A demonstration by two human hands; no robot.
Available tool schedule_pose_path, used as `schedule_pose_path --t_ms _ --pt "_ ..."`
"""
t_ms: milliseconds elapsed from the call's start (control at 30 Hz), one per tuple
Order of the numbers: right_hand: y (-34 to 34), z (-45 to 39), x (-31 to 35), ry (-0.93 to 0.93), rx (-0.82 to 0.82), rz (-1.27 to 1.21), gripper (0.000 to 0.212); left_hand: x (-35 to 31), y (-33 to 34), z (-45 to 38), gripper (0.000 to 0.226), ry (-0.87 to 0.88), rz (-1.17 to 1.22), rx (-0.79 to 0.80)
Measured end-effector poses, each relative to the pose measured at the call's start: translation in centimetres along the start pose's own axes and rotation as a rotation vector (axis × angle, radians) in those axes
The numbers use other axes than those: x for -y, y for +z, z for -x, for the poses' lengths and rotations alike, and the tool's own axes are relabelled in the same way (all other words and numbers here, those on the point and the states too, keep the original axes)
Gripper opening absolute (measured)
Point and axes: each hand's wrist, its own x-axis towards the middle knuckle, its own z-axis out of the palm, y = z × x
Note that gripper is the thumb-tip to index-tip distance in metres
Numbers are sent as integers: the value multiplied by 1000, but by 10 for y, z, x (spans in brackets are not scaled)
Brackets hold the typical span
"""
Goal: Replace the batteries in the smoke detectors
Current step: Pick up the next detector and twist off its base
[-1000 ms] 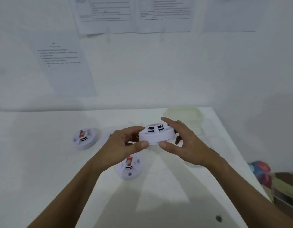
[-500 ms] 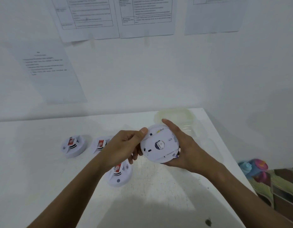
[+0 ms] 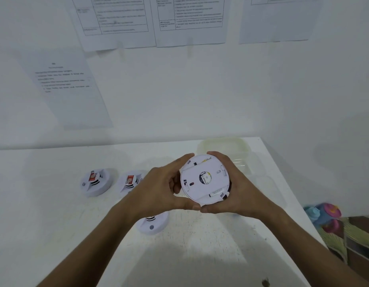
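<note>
Soft, even, cool-white light, faint arm shadows on the table (image 3: 55,235), wall papers (image 3: 117,21) blurred and unreadable, wide-angle bending at edges, overall slightly hazy.

1 head-worn view, facing forward and down, close over table (image 3: 55,224), wall (image 3: 179,100) behind

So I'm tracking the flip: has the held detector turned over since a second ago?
Yes. The held detector now shows its back, tilted up off the table.
</note>
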Motion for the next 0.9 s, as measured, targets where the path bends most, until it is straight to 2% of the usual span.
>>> schedule_pose_path --t_ms 133,267,500,567,700,900 --pt "-1 -2 1 3 19 -1 106 -1 1 -4 81 0 81 25" --pt "-2 0 0 19 42 -34 101 6 5 -5 87 -45 159 58" --pt "-9 7 -5 57 179 -30 115 9 -2 -10 91 -48 100 188" --pt "-9 7 -6 52 181 -42 114 10 -6 -12 89 -31 47 223" --pt "-8 6 -8 34 116 -56 105 11 -6 -12 87 -2 3 185" --pt "-11 6 -11 61 85 -101 111 12 -2 -11 86 6 16 114"
